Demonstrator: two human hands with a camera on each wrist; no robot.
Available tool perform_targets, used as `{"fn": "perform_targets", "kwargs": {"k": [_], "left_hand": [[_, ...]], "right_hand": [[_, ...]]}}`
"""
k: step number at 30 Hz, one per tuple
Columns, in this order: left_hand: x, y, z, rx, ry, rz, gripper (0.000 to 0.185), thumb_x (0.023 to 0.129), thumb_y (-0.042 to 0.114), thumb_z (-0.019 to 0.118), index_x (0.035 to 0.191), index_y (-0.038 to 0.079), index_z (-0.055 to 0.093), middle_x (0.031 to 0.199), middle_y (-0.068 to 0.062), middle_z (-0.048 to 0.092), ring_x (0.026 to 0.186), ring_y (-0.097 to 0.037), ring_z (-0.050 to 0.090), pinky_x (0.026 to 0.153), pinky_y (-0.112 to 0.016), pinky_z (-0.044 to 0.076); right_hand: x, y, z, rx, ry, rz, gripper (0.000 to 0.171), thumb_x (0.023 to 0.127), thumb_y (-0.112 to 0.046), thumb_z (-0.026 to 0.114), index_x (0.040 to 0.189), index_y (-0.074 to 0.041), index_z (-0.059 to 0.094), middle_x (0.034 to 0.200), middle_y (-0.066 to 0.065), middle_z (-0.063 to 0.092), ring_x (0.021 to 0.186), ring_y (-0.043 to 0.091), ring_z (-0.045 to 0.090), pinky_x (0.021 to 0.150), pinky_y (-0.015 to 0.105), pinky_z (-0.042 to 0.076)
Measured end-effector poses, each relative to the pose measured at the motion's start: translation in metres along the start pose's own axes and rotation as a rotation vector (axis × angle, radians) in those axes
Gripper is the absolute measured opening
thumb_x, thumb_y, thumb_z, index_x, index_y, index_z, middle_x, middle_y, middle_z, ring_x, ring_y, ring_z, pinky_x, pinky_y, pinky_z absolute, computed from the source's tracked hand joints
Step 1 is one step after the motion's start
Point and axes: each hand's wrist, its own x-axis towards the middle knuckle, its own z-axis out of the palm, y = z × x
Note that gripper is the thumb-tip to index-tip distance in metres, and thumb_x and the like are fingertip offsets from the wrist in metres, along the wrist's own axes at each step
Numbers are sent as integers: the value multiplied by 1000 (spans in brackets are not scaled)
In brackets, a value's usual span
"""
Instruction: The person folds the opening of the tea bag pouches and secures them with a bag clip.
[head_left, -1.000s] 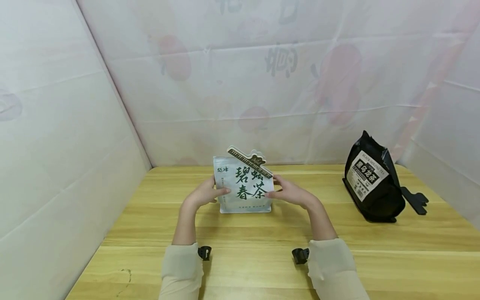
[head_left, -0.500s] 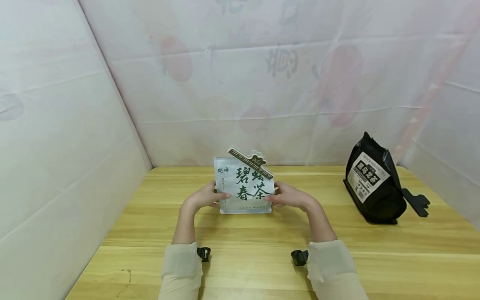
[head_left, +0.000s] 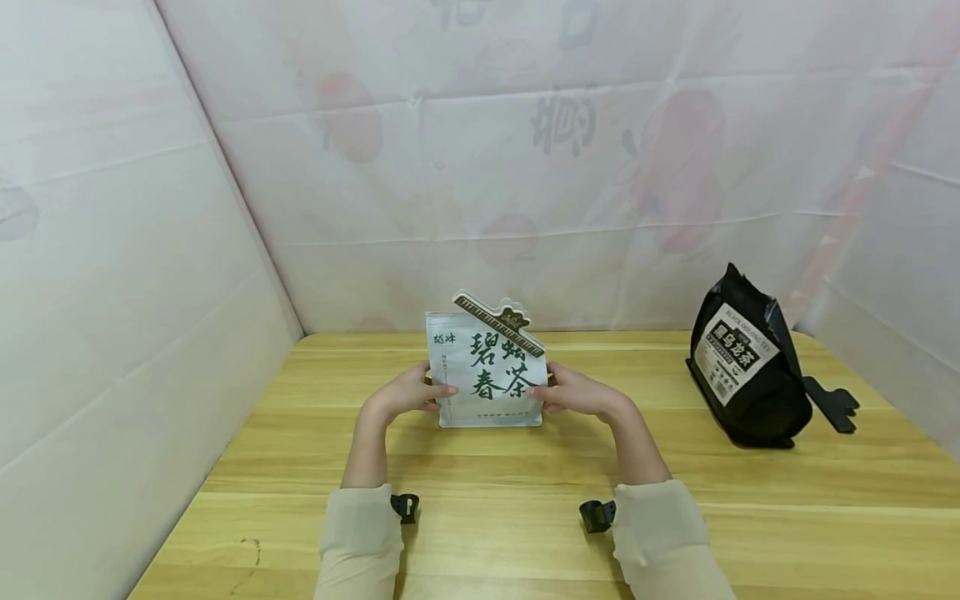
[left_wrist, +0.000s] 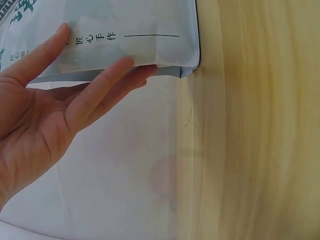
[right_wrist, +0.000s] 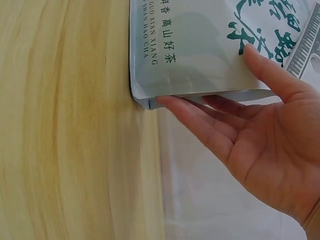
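A pale tea bag (head_left: pixel 487 367) with large green characters stands upright near the back of the table. Across its top right corner sits a slanted bag clip (head_left: pixel 498 323), cream with a dark ridged bar. My left hand (head_left: pixel 405 390) holds the bag's left side, thumb on the front and fingers along the side edge and behind. On the opposite side my right hand (head_left: pixel 581 392) grips it the same way. In the left wrist view, the lower corner of the bag (left_wrist: pixel 150 30) shows beyond my fingertips. Some fingers are partly hidden behind the bag.
To the right stands a black tea bag (head_left: pixel 738 367) with a white label, a black clip-like piece (head_left: pixel 832 402) sticking out beside it. Pale printed cloth (head_left: pixel 480 167) hangs behind the wooden table (head_left: pixel 510 533) and along its sides.
Both hands have slid slightly lower on the sides of the pale tea bag over the last second. The bag, its clip and the black bag stay practically where they were.
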Motion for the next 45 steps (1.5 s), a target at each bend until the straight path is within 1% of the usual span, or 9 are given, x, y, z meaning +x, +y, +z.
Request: {"fn": "perform_targets", "kwargs": {"k": [4, 10, 16, 22, 27, 31, 34, 39, 45], "left_hand": [[0, 0, -1, 3, 2, 2, 50, 91, 9, 57, 134, -5, 35, 125, -22, 49, 112, -35, 50, 88, -46, 43], [-3, -1, -6, 70, 12, 47, 54, 90, 12, 59, 134, -6, 35, 127, -22, 48, 117, -37, 44, 94, -48, 37], [-4, -4, -12, 80, 21, 69, 53, 90, 16, 59, 133, -4, 37, 125, -20, 50, 116, -35, 45, 92, -45, 39], [-3, -8, -17, 83, 25, 60, 53, 90, 21, 60, 132, -4, 39, 123, -18, 52, 115, -33, 46, 92, -45, 40], [-2, -9, -18, 71, 23, 56, 51, 91, 18, 59, 131, -5, 39, 122, -19, 52, 114, -32, 47, 91, -43, 41], [-2, -11, -21, 65, 9, 74, 50, 92, 14, 57, 132, -6, 36, 125, -21, 50, 115, -33, 47, 91, -43, 41], [-5, -11, -23, 76, 18, 80, 50, 91, 12, 57, 133, -5, 36, 126, -21, 49, 116, -32, 46, 92, -44, 40], [-8, -13, -27, 99, 46, 92, 46, 90, 10, 58, 130, -5, 39, 123, -19, 52, 114, -31, 47, 91, -44, 40], [-8, -15, -26, 103, 41, 115, 42, 89, 4, 57, 127, -6, 42, 120, -20, 54, 113, -32, 49, 92, -45, 39]], "right_hand": [[0, 0, 0, 3, -1, -4, 53, 95, -24, 51, 130, 9, 29, 118, 21, 46, 107, 31, 49, 90, 47, 41], [3, 1, 2, 31, -17, -31, 55, 96, -24, 50, 133, 9, 27, 122, 23, 44, 112, 34, 46, 91, 48, 39], [6, -2, 8, 61, -16, -41, 56, 96, -26, 50, 133, 9, 27, 122, 24, 43, 112, 34, 46, 92, 46, 40], [8, -3, 10, 71, -25, -71, 57, 97, -28, 46, 135, 10, 25, 130, 27, 38, 117, 37, 42, 93, 48, 38], [10, -4, 12, 71, -9, -66, 56, 98, -28, 45, 134, 10, 26, 130, 27, 39, 117, 36, 43, 93, 48, 38], [12, -5, 15, 80, -1, -68, 54, 98, -27, 44, 133, 11, 27, 129, 26, 40, 115, 37, 45, 93, 48, 38], [14, -6, 18, 84, -1, -72, 54, 98, -27, 44, 133, 11, 27, 128, 26, 41, 115, 37, 45, 93, 48, 38], [15, -8, 22, 92, -1, -80, 56, 98, -28, 45, 132, 12, 26, 126, 26, 40, 116, 38, 43, 93, 48, 38], [15, -9, 25, 81, 4, -79, 54, 99, -25, 43, 133, 12, 24, 127, 27, 38, 118, 39, 41, 94, 47, 37]]}}
